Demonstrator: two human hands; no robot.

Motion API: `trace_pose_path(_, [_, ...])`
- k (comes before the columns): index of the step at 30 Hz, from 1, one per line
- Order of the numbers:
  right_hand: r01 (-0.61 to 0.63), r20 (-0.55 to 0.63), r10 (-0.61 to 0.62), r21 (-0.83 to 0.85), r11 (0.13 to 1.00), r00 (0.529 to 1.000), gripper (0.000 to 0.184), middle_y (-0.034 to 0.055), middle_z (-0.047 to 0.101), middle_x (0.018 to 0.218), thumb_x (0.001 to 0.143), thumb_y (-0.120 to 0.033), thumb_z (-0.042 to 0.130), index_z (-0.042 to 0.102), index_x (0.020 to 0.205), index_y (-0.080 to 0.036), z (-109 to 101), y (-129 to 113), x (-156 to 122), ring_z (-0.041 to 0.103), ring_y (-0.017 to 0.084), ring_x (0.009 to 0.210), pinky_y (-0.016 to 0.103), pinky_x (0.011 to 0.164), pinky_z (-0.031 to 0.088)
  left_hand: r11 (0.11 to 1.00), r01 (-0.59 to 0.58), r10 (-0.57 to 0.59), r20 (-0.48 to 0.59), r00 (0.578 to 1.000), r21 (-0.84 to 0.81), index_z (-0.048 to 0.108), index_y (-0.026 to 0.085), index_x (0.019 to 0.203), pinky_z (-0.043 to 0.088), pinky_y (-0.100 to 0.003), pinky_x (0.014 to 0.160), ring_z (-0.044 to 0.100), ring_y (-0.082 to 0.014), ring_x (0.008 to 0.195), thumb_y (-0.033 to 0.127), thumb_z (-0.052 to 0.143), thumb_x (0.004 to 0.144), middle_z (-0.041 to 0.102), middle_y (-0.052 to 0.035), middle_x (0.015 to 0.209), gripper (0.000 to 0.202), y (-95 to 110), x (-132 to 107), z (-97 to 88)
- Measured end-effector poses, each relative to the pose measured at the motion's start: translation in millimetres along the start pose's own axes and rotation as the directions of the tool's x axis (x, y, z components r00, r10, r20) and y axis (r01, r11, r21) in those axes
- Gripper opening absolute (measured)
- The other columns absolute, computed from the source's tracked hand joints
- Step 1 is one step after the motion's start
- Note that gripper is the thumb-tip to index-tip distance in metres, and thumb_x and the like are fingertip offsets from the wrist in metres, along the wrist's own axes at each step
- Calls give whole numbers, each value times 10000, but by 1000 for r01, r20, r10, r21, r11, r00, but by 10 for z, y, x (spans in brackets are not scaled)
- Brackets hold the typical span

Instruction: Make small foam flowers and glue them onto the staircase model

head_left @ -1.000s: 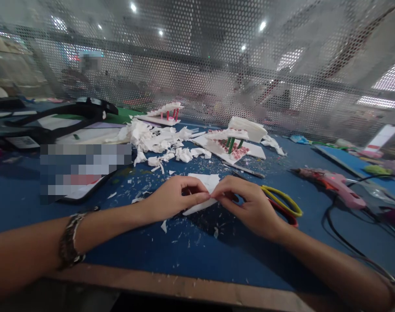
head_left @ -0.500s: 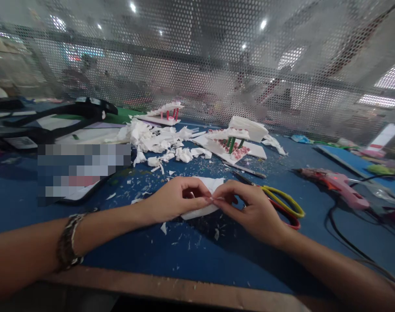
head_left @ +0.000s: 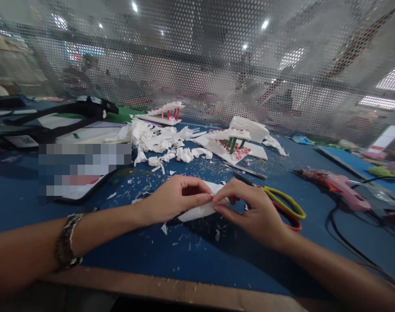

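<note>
My left hand (head_left: pixel 177 197) and my right hand (head_left: pixel 249 208) meet over a piece of white tissue paper (head_left: pixel 199 212). Thumb and fingertips of each hand pinch the paper, almost touching at its middle. Fingers partly hide the paper, and its lower edge hangs just above or on the blue table (head_left: pixel 171 255); I cannot tell which. Scissors with yellow and red handles (head_left: pixel 283 201) lie just beyond my right hand. Small white scraps are scattered around both hands.
Torn white tissue (head_left: pixel 145 138) is heaped behind my hands, near a model with green posts (head_left: pixel 233 145) and one with red posts (head_left: pixel 174 113). Tweezers (head_left: pixel 246 169) lie in front. A pink glue gun (head_left: pixel 343 188) with its cable is right, a phone (head_left: pixel 83 186) left.
The white paper between my hands has shifted and tilted, with less of its far side showing. My right fingertips have opened slightly; both hands stay at nearly the same spot.
</note>
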State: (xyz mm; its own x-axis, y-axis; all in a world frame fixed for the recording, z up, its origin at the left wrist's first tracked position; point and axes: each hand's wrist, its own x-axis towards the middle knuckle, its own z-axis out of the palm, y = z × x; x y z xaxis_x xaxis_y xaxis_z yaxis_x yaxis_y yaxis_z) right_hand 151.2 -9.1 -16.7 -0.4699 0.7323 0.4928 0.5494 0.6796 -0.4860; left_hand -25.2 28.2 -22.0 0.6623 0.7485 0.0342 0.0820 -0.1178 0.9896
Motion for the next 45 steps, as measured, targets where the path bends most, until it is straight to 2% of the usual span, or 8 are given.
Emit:
trace_pose_path(4, [69, -42, -72, -59, 996, 997, 57, -7, 598, 657, 729, -148, 559, 583, 770, -180, -11, -2, 4, 507, 92, 616, 215, 565, 413, 1000, 29, -30, -19, 999, -11, 583, 135, 684, 274, -129, 424, 373, -31, 456, 249, 563, 705, 477, 71, 520, 118, 4, -2, 0])
trace_pose_path(10, [284, -32, -302, -259, 923, 953, 134, 24, 616, 743, 747, -102, 540, 584, 863, -152, -24, 11, -10, 515, 97, 666, 224, 610, 429, 999, 37, -37, -23, 999, 12, 596, 143, 694, 282, -127, 427, 372, -29, 456, 271, 561, 710, 474, 69, 520, 134, -19, 4, -19])
trace_pose_path(17, [304, -20, -332, -352, 885, 943, 102, 34, 621, 744, 760, -125, 537, 587, 847, -141, -25, 0, -26, 505, 111, 670, 240, 620, 433, 999, 41, -41, -18, 999, 16, 602, 146, 681, 351, -143, 526, 465, -54, 555, 256, 569, 703, 548, 40, 603, 116, -20, 15, -3])
trace_pose_path(22, [250, -39, -278, -332, 909, 960, 45, 17, 610, 705, 763, -148, 535, 575, 778, -162, -32, -18, 4, 512, 105, 654, 233, 615, 420, 999, -1, 2, -25, 1000, 42, 592, 143, 671, 349, -138, 518, 461, -51, 547, 234, 554, 712, 538, 46, 596, 107, -30, -12, 29])
trace_pose_path(27, [152, -51, -170, -258, 954, 984, 55, 7, 589, 662, 762, -168, 530, 536, 708, -161, -21, -11, 14, 512, 102, 635, 233, 612, 409, 975, -104, 118, -59, 991, 197, 589, 135, 667, 365, -153, 528, 481, -69, 575, 219, 543, 717, 545, 30, 627, 107, -27, -10, 48])
trace_pose_path(36, [93, -54, -109, -241, 966, 993, 85, 3, 563, 638, 743, -142, 508, 489, 665, -170, 18, -29, 12, 510, 106, 625, 247, 607, 402, 815, -296, 346, -9, 938, 498, 597, 154, 676, 382, -190, 608, 514, -100, 627, 308, 558, 732, 574, 11, 655, 168, -21, -56, 52])
trace_pose_path(40, [51, -69, -67, -212, 976, 995, 83, 6, 560, 646, 745, -146, 509, 498, 666, -168, 15, -44, 6, 513, 105, 629, 239, 604, 402, 807, -278, 344, -33, 938, 521, 611, 157, 704, 389, -197, 657, 532, -111, 687, 278, 525, 761, 592, -4, 696, 159, -16, -66, 49])
trace_pose_path(45, [-98, -44, 95, -94, 991, 995, 44, -8, 554, 637, 740, -189, 535, 548, 701, -174, -18, -32, 3, 502, 89, 597, 201, 556, 398, 886, -191, 239, -64, 969, 423, 626, 160, 705, 402, -191, 645, 547, -113, 699, 260, 524, 757, 614, -5, 723, 152, 29, -59, 35])
